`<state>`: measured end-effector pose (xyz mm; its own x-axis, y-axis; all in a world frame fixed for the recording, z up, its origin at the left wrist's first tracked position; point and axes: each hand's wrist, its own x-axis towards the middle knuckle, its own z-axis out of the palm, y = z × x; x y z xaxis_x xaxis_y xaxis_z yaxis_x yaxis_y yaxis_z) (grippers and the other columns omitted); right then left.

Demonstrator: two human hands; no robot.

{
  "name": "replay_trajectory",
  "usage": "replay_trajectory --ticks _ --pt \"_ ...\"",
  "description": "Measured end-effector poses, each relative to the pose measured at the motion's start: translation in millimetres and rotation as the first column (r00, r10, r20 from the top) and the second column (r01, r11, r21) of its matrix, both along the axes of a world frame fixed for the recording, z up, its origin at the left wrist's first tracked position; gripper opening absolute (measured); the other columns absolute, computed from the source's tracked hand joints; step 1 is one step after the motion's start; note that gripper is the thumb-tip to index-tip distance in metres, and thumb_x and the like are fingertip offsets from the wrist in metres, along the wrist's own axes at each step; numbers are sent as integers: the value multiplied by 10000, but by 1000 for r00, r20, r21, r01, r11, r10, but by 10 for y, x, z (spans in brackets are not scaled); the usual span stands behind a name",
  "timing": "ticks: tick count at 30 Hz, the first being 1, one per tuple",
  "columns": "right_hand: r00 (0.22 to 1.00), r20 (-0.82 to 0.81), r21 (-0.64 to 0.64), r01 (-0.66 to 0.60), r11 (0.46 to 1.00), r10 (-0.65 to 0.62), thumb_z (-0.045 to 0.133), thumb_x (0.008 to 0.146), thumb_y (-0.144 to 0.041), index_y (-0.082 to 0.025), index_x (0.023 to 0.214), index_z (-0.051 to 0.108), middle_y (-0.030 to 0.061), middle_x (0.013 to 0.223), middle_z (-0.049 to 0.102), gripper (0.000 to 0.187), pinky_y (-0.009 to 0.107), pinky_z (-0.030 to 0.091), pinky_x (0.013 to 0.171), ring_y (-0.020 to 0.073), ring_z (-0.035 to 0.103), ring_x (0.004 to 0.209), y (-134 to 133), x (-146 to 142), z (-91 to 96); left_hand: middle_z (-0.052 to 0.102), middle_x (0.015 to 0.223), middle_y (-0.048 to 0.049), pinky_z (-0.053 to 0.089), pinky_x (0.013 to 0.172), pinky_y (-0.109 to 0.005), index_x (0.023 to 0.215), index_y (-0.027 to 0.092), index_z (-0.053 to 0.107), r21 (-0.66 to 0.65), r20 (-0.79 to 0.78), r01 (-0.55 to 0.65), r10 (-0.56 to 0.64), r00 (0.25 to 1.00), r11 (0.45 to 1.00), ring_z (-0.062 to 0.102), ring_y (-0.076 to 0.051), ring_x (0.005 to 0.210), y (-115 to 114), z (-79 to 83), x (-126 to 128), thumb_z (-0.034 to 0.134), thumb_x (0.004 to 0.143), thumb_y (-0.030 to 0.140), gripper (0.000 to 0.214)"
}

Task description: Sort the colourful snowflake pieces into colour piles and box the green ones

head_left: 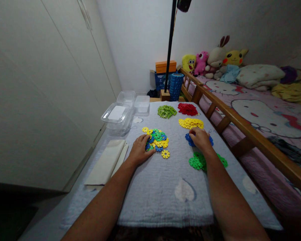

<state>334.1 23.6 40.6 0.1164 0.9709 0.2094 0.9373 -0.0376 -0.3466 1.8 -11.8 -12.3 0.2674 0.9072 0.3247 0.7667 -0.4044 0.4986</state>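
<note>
Fingers of the left hand (139, 150) are loose and spread, touching the left edge of the mixed pile (161, 143). It sits well left of the right hand (200, 138), so the left hand is nearer. Right finger and thumb are close together over the blue pile (189, 140); I cannot tell if they hold anything. The pieces are round, with no long side.

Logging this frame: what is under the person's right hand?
Under the right hand is a pile of blue notched discs, showing on either side of it. The hand covers the pile's middle, so any disc pinched there cannot be made out.
</note>
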Motion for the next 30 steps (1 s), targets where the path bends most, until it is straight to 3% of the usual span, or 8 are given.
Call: replay_trajectory --ticks 8,12,15,18,22,30 --pt "992 123 73 12 997 -21 560 866 -186 -201 947 743 143 1091 690 201 460 366 888 334 519 1082 -71 -144 -24 539 1396 -149 422 1133 -521 1371 201 522 -3 3 0 0 1000 1000 522 -340 1302 1 23 -2 761 764 427 691" --pt "972 23 69 -234 970 233 603 877 -225 -219 978 734 118 1119 682 165 445 365 934 312 500 1113 -142 -469 -56 540 1393 -149 434 1126 -515 1375 201 512 -16 31 13 -12 999 1000 534 -330 1294 -5 49 4 756 765 397 686" --pt "880 -68 51 -468 882 471 616 887 -251 -226 1029 727 92 1123 684 182 415 372 959 273 518 1094 -228 -778 -94 544 1383 -143 439 1122 -510 1372 207 511 -16 55 21 -20 998 1000 542 -320 1287 -11 62 8 754 767 388 677" --pt "808 -80 52 -581 812 583 684 859 -326 -230 1140 707 98 1178 655 298 408 387 967 272 517 1111 -327 -1003 -119 553 1366 -134 444 1116 -511 1367 218 516 -11 72 20 -19 997 1000 544 -314 1284 -18 71 10 753 767 388 667" --pt "802 -13 49 -596 802 597 740 823 -379 -230 1184 687 117 1242 619 394 419 385 971 294 494 1149 -407 -1121 -144 557 1360 -138 442 1121 -510 1359 209 524 -10 71 11 -10 997 1000 545 -318 1286 -22 79 16 741 773 376 647" --pt "803 -13 75 -594 801 596 635 900 -280 -221 991 704 92 1119 688 129 394 370 934 264 534 1079 -388 -1097 -172 553 1359 -140 442 1128 -496 1355 202 524 -15 62 17 -17 998 1000 541 -316 1293 -13 74 12 736 767 364 645"
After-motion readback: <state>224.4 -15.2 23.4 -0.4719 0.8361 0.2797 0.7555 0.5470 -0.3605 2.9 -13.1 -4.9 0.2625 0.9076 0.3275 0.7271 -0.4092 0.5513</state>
